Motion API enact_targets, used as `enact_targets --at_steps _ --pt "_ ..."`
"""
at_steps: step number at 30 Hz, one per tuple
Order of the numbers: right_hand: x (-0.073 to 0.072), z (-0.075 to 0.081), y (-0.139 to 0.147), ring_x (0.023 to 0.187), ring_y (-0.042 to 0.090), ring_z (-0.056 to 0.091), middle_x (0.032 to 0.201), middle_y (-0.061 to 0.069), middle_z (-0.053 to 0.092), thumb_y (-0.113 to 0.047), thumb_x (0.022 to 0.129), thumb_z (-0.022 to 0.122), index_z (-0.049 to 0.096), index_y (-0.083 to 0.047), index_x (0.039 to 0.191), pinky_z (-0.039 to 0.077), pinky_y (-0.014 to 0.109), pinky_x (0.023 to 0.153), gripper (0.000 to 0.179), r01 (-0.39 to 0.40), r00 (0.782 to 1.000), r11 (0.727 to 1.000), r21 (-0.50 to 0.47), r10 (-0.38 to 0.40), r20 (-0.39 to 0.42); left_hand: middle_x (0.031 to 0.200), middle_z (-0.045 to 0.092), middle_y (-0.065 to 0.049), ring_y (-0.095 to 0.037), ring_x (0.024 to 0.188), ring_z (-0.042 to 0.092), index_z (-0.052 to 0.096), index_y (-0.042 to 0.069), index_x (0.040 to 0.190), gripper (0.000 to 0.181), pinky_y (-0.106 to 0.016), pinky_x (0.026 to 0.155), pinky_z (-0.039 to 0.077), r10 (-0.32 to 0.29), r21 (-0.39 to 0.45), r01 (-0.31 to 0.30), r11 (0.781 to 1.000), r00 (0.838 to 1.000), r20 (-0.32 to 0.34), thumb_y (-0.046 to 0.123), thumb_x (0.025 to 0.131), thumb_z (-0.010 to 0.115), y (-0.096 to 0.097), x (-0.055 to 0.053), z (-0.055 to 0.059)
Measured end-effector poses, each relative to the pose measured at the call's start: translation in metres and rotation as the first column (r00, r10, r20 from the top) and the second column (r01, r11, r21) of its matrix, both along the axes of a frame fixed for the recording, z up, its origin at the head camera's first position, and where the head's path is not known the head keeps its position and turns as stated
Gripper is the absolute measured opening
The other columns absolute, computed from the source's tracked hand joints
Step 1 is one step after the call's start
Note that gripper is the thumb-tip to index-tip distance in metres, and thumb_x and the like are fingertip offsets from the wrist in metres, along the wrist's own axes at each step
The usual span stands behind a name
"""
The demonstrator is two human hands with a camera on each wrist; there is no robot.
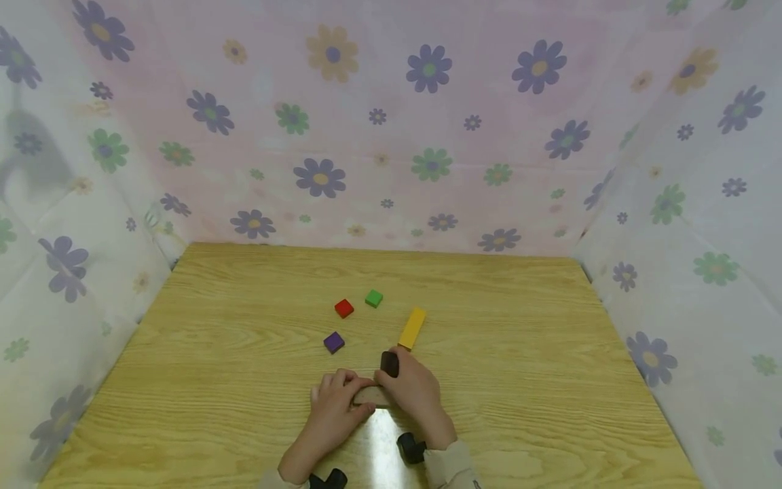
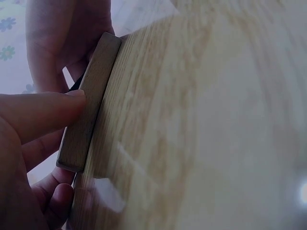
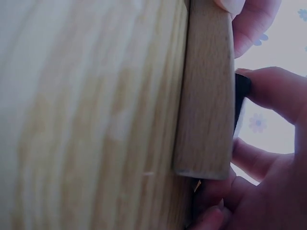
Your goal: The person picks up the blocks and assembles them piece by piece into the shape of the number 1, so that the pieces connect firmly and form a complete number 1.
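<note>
Near the front of the table, my left hand (image 1: 334, 407) grips a plain wooden block (image 1: 370, 396) with a curved edge. The left thumb (image 2: 57, 108) presses its near side in the left wrist view, while the fingers lie behind it. My right hand (image 1: 414, 387) pinches a dark block (image 1: 389, 364) just beyond the wooden one. In the right wrist view the dark block (image 3: 242, 86) shows between thumb and fingers, largely hidden behind the wooden block (image 3: 206, 96). Whether the two blocks touch, I cannot tell. A yellow bar (image 1: 413, 328) lies just past the right fingertips.
Farther back on the wood-grain table (image 1: 519, 339) lie a red block (image 1: 344, 308), a green block (image 1: 374, 298) and a purple block (image 1: 334, 342). Flower-patterned cloth (image 1: 379, 136) stands behind and along both sides.
</note>
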State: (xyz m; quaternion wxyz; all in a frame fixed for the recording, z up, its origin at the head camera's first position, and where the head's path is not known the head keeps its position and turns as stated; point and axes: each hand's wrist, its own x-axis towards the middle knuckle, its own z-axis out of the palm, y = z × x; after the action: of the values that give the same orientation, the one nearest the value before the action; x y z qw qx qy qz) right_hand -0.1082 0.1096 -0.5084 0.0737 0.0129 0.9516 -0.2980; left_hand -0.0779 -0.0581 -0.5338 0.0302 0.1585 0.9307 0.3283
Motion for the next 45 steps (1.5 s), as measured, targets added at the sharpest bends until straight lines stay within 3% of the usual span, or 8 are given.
enact_targets --at_steps 5,13,21,30,45 --pt "0.0008 -0.0010 0.0011 0.059 0.012 0.047 0.081 -0.003 0.058 -0.040 0.077 0.058 0.054 -0.019 0.112 0.034 0.030 0.049 0.040 -0.009 1.000 1.000 -0.017 0.009 -0.021 0.104 0.044 0.009 -0.013 0.087 0.033 0.059 0.037 0.111 0.033 -0.034 0.066 0.017 -0.008 0.009 0.008 1.000 1.000 -0.005 0.043 0.079 0.062 0.0000 -0.0005 -0.0010" --pt "-0.0012 -0.0045 0.0040 0.066 0.013 0.051 0.094 0.001 0.061 -0.042 0.080 0.058 0.052 -0.019 0.118 0.037 0.031 0.052 0.045 -0.039 0.999 0.998 -0.043 0.038 -0.026 0.104 0.044 0.009 -0.013 0.088 0.033 0.059 0.036 0.109 0.031 -0.033 0.066 0.017 -0.004 0.006 0.004 1.000 1.000 -0.004 0.043 0.079 0.062 -0.0005 -0.0014 -0.0026" --pt "0.0000 -0.0038 0.0059 0.061 0.008 0.047 0.071 -0.010 0.051 -0.041 0.080 0.058 0.053 -0.022 0.118 0.035 0.028 0.053 0.042 -0.080 0.996 0.996 -0.047 0.078 -0.049 0.103 0.045 0.009 -0.014 0.090 0.035 0.060 0.035 0.105 0.033 -0.034 0.066 0.018 0.025 0.001 -0.025 1.000 1.000 -0.007 0.048 0.075 0.064 0.0008 -0.0006 -0.0039" --pt "0.0008 -0.0018 0.0060 0.064 0.009 0.048 0.074 -0.010 0.052 -0.040 0.080 0.059 0.053 -0.020 0.121 0.037 0.029 0.055 0.046 -0.084 0.995 0.995 -0.058 0.081 -0.051 0.097 0.045 0.012 -0.012 0.086 0.036 0.062 0.035 0.100 0.034 -0.034 0.067 0.019 0.079 0.005 -0.079 0.997 0.996 -0.036 0.050 0.070 0.068 0.0038 0.0002 -0.0051" --pt "0.0019 -0.0028 0.0076 0.061 0.008 0.046 0.071 -0.010 0.050 -0.041 0.082 0.059 0.052 -0.020 0.123 0.035 0.028 0.053 0.047 -0.098 0.994 0.993 -0.061 0.095 -0.055 0.098 0.046 0.013 -0.011 0.086 0.037 0.062 0.035 0.098 0.034 -0.033 0.066 0.020 0.084 0.004 -0.084 0.996 0.996 -0.041 0.050 0.069 0.068 0.0050 0.0000 -0.0051"
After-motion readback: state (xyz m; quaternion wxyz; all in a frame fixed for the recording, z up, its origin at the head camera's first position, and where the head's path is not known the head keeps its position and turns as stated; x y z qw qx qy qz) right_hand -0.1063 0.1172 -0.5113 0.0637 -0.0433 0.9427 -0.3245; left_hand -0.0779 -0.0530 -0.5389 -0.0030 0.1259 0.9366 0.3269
